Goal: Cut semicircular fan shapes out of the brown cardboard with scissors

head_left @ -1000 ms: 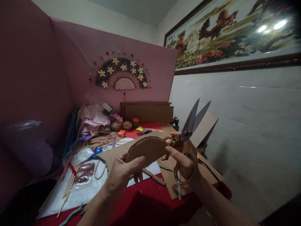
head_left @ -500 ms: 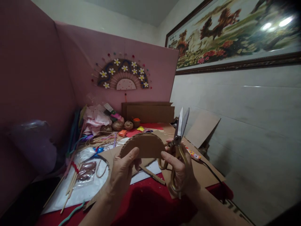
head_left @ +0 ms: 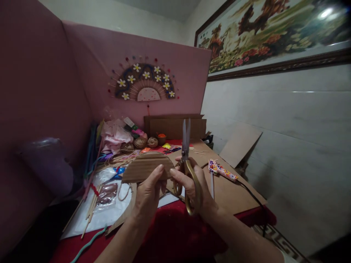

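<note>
My left hand (head_left: 149,193) is closed on a cardboard half-circle (head_left: 145,166), thumb across its lower right part. The piece's ridged face is turned to me, its curved edge upward. Brass-handled scissors (head_left: 185,152) hang in my right hand (head_left: 196,186), blades pointing up and only slightly apart. My right thumb and fingertips are also at the right corner of the half-circle; whether they grip it I cannot tell.
A flowered glue gun (head_left: 222,171) lies on cardboard at right, its cord trailing over the table edge. Sticks (head_left: 91,212) and a plastic packet (head_left: 106,194) lie at left. Twine balls (head_left: 152,142) and a small pot (head_left: 161,138) stand behind. A decorated fan (head_left: 145,78) hangs on the pink panel.
The half-circle has moved left and now shows its ridged face instead of a smooth one. My right hand and the scissors have shifted left, uncovering the glue gun.
</note>
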Available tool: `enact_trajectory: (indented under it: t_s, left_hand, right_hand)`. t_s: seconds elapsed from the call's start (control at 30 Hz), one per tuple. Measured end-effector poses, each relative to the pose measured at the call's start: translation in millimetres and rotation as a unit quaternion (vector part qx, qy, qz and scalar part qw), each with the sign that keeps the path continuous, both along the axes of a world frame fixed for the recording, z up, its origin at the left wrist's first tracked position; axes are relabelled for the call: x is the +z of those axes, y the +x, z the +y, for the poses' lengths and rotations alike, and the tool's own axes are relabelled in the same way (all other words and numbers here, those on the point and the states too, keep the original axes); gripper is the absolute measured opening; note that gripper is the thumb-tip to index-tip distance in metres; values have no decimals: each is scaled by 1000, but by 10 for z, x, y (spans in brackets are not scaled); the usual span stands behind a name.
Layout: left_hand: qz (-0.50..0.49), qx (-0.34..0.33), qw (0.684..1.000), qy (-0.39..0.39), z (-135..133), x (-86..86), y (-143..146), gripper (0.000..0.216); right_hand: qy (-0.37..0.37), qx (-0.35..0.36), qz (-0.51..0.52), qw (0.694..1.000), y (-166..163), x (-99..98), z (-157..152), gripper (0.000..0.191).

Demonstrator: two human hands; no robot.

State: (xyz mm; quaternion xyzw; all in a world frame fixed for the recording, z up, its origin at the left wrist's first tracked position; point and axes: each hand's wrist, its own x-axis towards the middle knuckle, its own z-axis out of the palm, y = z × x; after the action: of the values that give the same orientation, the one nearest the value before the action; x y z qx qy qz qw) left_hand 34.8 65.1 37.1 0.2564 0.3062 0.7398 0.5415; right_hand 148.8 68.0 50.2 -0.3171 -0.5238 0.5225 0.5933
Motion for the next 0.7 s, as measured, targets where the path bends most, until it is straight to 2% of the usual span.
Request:
enact_trajectory:
  t_s: [0.1, 0.2, 0.3, 0.37, 0.7]
  left_hand:
    - [-71, 42, 996, -33, 23, 71, -61, 26]
    - [-117, 56, 990, -54, 47, 121, -133, 26]
    - [-134, 52, 989, -40, 61, 147, -180, 22]
    - [-134, 54, 989, -36, 63, 156, -190, 24]
    - [-113, 87, 990, -23, 34, 163, -203, 28]
  right_hand:
    - [-64, 33, -23, 997, 39, -32, -76, 52]
    - [-128, 81, -68, 986, 114, -230, -196, 60]
    - [-106, 129, -128, 978, 156, -455, -316, 69]
    - [-82, 137, -151, 975, 157, -534, -377, 71]
    - [-38, 128, -179, 975, 135, -512, -357, 66]
